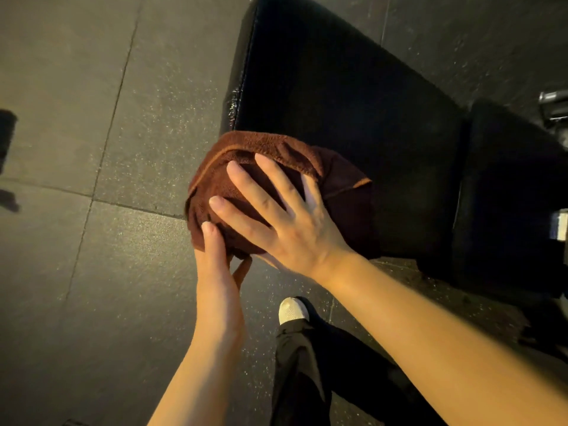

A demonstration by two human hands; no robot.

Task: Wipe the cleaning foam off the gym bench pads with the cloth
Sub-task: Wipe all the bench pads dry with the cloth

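Note:
A dark brown cloth (270, 167) with an orange seam lies bunched over the near left corner of the long black bench pad (344, 96). My right hand (282, 216) lies flat on top of the cloth with its fingers spread. My left hand (216, 259) comes up from below and pinches the cloth's lower left edge between thumb and fingers. A second, shorter black pad (504, 192) sits to the right of the long one. No foam shows on the pads in this dim light.
Grey speckled rubber floor tiles (92, 118) surround the bench. My leg in dark trousers and a white shoe (292, 310) stand just below the pad. A dumbbell end (553, 106) shows at the right edge. A dark object (7, 139) sits at the far left.

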